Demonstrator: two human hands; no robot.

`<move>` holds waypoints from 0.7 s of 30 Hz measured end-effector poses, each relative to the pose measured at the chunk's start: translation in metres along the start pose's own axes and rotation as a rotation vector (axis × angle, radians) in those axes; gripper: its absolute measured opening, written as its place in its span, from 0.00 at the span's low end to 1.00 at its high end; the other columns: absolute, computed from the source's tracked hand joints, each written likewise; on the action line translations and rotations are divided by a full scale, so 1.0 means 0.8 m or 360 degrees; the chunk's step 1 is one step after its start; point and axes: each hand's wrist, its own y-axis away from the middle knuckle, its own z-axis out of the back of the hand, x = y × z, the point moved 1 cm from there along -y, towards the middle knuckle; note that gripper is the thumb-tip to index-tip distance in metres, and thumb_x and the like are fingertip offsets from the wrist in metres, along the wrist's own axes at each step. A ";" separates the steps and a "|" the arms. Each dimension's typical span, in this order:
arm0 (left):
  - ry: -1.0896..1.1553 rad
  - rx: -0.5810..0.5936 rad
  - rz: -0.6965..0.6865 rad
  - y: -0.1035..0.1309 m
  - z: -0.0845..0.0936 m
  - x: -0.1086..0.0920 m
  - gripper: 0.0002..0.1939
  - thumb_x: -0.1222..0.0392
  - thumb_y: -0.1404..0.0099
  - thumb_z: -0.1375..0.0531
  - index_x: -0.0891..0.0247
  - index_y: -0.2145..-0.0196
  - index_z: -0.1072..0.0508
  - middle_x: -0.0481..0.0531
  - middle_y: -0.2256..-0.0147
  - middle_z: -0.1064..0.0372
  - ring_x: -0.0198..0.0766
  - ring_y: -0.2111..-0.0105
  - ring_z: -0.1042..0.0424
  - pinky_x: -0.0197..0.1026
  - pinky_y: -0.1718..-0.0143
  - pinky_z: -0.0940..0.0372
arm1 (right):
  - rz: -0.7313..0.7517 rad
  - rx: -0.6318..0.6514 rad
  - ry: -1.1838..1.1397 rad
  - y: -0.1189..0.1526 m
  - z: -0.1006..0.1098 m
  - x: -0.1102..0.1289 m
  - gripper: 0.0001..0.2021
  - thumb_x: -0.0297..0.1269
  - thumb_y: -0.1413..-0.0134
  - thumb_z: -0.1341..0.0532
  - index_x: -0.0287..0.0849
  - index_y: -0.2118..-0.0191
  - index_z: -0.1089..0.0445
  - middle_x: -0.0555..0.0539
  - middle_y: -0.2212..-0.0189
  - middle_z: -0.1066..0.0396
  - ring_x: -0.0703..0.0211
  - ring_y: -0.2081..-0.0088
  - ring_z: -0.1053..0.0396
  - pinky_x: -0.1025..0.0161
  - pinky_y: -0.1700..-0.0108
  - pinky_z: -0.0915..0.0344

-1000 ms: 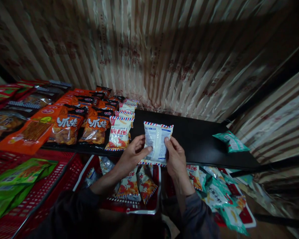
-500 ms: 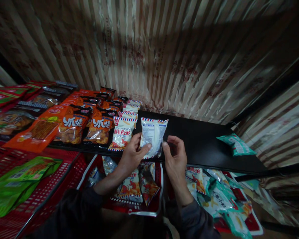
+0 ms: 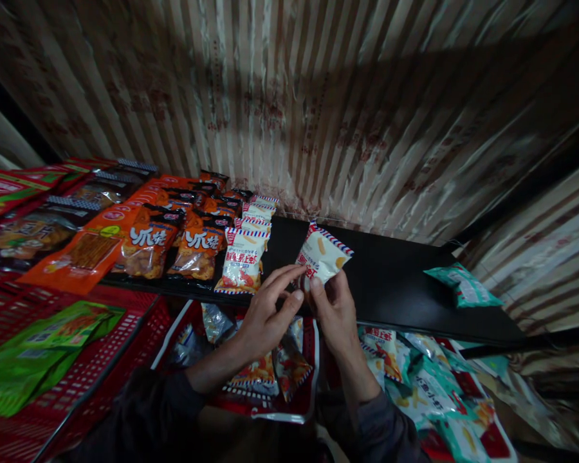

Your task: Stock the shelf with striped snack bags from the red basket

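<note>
A white snack bag [image 3: 322,252] with a red-and-blue striped edge is tilted above the black shelf, its printed front facing me. My right hand [image 3: 336,308] grips its lower part, thumb in front. The fingertips of my left hand [image 3: 271,310] reach the bag's lower left side, while the thumb stands apart from it; that hand looks open. Left of the held bag, a row of matching white snack bags [image 3: 242,256] stands on the shelf, one behind another.
Orange-and-black snack bags [image 3: 199,243] fill the black shelf's [image 3: 390,276] left side. A teal bag [image 3: 464,285] lies toward its right end. Below are a red basket [image 3: 314,366] of snack bags, teal and white bags [image 3: 427,386], and a green package [image 3: 53,350]. Striped curtain hangs behind.
The bag has turned from its back to its printed front and now leans right. My left hand has let go of its grip, and my right hand has closed on the bag.
</note>
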 end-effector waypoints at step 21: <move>0.0636 0.0066 0.0555 -0.007 -0.003 0.017 0.18 0.49 0.43 0.35 0.62 0.59 0.25 0.56 0.60 0.23 0.47 0.57 0.25 0.50 0.53 0.32 | -0.0560 -0.0075 -0.0579 -0.007 0.012 -0.002 0.20 0.49 0.55 0.31 0.45 0.57 0.27 0.48 0.63 0.21 0.50 0.61 0.23 0.54 0.57 0.27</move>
